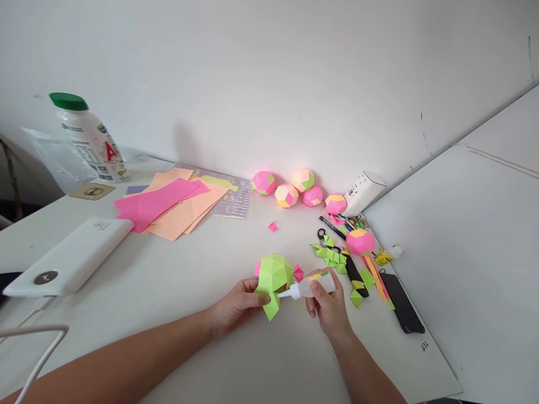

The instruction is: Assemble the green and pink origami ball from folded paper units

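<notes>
My left hand (240, 306) pinches a flap of a green folded-paper ball (275, 270) low over the table. Pink paper shows at the ball's left side, and a small pink folded piece (298, 272) is by its right side. In my right hand (328, 306) is a clear glue bottle (315, 285), tilted so that its white nozzle points left. The nozzle tip meets or nearly meets the green flap; I cannot tell whether it touches. Another small pink folded piece (273, 226) lies behind the ball.
Finished paper balls (286, 196) line the wall. Green scraps (332, 257), scissors (321, 234), a cutter (356, 275), a black phone-like slab (402, 302) and a second glue bottle (388, 255) lie right. Left are paper sheets (168, 205), a power bank (71, 255) and a green-capped bottle (90, 137).
</notes>
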Motion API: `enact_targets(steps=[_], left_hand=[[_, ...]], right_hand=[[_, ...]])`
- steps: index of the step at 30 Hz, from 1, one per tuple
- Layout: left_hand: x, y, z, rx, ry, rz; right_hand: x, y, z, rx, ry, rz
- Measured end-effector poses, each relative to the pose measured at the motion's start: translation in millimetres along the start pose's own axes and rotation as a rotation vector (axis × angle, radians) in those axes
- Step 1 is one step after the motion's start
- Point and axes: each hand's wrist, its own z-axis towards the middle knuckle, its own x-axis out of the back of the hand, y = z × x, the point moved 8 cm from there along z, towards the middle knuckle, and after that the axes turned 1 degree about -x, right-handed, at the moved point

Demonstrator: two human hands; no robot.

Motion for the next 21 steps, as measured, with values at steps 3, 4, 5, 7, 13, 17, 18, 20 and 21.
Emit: enact_targets(steps=[3, 4, 5, 7, 13, 17, 18, 20, 21], left_hand=[[0.1, 0, -1, 0.007, 0.001, 0.005], [-0.1, 0, -1, 0.01, 0.002, 0.006], [-0.4, 0, -1, 0.011, 0.002, 0.007], [-1.0, 1, -1, 0.01, 0.0, 0.007], [-0.9, 1, -1, 0.009, -0.002, 0.028], [-1.9, 1, -2, 0.008, -0.005, 0.057], [-2.7, 1, -3, 0.006, -0.014, 0.062], [-3.8, 1, -3, 0.006, -0.029, 0.067], [-4.0, 0, -3, 0.008, -0.034, 0.068]], right_hand=[[0, -1, -1, 0.013, -0.001, -0.008], [0, -2, -2, 0.016, 0.0, -0.013], [0, -2, -3, 0.02, 0.001, -0.02], [0, -4, -4, 0.028, -0.007, -0.032], [-4, -11, -5, 0.079, -0.05, -0.058], [-5, -15, -7, 0.125, -0.047, -0.08], [-5, -15, -7, 0.131, -0.046, -0.084], [-6, -16, -8, 0.136, -0.053, -0.087], [-6, -17, -8, 0.138, -0.063, -0.087]])
